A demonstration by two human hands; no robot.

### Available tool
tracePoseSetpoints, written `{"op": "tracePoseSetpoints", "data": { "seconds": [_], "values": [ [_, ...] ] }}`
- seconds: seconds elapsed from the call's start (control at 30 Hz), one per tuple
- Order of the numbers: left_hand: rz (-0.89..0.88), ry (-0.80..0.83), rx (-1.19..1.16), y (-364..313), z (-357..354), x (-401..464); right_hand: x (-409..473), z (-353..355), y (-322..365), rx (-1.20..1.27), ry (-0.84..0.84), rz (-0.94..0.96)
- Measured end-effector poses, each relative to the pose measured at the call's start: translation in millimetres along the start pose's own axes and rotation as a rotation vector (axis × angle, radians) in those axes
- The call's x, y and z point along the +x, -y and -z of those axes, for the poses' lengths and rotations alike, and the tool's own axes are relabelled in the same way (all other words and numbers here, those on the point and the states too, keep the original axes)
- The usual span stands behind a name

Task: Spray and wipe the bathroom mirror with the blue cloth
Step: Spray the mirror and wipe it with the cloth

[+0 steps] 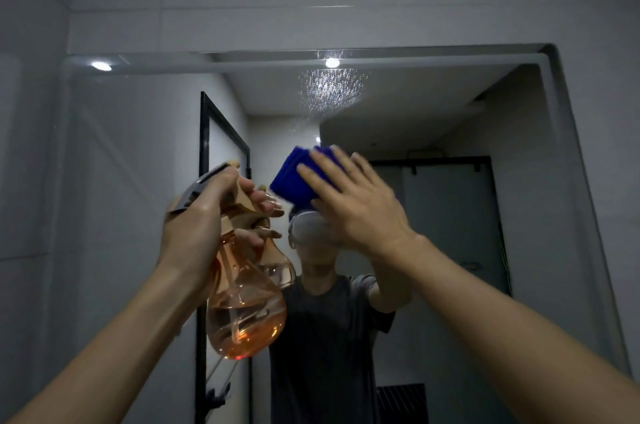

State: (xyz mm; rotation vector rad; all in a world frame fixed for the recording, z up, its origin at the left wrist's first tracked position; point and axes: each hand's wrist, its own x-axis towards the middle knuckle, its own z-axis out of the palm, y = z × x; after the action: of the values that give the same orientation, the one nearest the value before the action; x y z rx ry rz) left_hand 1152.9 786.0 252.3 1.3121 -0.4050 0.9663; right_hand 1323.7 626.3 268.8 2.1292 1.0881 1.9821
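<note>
The bathroom mirror (pixel 450 118) fills the wall ahead, with a patch of spray droplets (pixel 330 89) near its top middle. My left hand (pixel 204 215) grips an orange translucent spray bottle (pixel 247 312) by its neck, fingers around the trigger; liquid fills its lower part. To the right, my right hand (pixel 353 205) presses a folded blue cloth (pixel 298 177) flat against the glass, below the droplets. Most of the cloth is hidden under my palm and fingers.
Grey tiled wall (pixel 34 181) stands to the left of the mirror and above it. The mirror reflects a person in a dark shirt, a black-framed glass door (pixel 221 153), a dark door (pixel 450 222) and two ceiling lights.
</note>
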Motion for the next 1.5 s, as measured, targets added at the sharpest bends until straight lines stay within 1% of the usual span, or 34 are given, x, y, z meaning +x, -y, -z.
{"op": "tracePoseSetpoints", "data": {
  "seconds": [0.07,0.2,0.27,0.33,0.4,0.43,0.5,0.6,0.7,0.73,0.8,0.9,0.93,1.0,1.1,1.17,1.2,1.27,1.4,1.43,1.5],
  "values": [
    [0.016,-0.014,-0.042,-1,-5,6,10,9,-28,0.016,-0.042,-0.151],
    [-0.004,-0.033,-0.042,1,-11,14,20,33,-100,0.069,-0.132,-0.568],
    [-0.010,-0.033,-0.021,2,-12,16,24,42,-122,0.116,-0.164,-0.758],
    [-0.013,-0.016,-0.003,1,-12,19,31,44,-124,0.136,-0.183,-0.852],
    [-0.022,-0.012,-0.002,-3,-8,21,45,41,-111,0.114,-0.191,-0.854],
    [-0.034,-0.018,0.004,-5,-6,22,54,38,-102,0.100,-0.194,-0.825],
    [-0.061,-0.029,0.035,-7,-1,23,70,35,-75,0.088,-0.173,-0.710],
    [-0.072,-0.032,0.035,-8,2,21,79,25,-21,0.062,-0.069,-0.449],
    [-0.067,-0.031,0.024,-7,4,18,54,8,31,0.057,0.000,-0.130],
    [-0.066,-0.027,0.024,-6,6,17,41,3,41,0.068,0.003,-0.055],
    [-0.056,-0.018,0.023,-4,6,16,20,-4,44,0.071,0.008,0.025],
    [-0.045,0.001,0.029,-3,1,16,11,-2,18,0.026,0.016,0.073],
    [-0.047,0.006,0.023,-4,-1,16,13,1,5,0.009,0.000,0.059],
    [-0.054,0.018,0.007,-5,-5,19,22,10,-29,0.011,-0.071,-0.046],
    [-0.053,0.020,-0.013,-4,-7,26,37,30,-88,0.149,-0.229,-0.304],
    [-0.044,0.018,-0.022,-2,-7,30,45,44,-120,0.264,-0.297,-0.479],
    [-0.042,0.019,-0.024,-1,-7,33,49,47,-132,0.285,-0.323,-0.550],
    [-0.043,0.015,-0.028,0,-8,37,60,48,-141,0.236,-0.339,-0.645],
    [-0.053,0.013,-0.046,-3,-6,39,92,39,-119,0.168,-0.325,-0.715],
    [-0.059,0.012,-0.044,-4,-5,39,100,38,-110,0.161,-0.314,-0.696],
    [-0.066,0.007,-0.028,-6,0,39,115,39,-89,0.165,-0.261,-0.602]
  ]
}}
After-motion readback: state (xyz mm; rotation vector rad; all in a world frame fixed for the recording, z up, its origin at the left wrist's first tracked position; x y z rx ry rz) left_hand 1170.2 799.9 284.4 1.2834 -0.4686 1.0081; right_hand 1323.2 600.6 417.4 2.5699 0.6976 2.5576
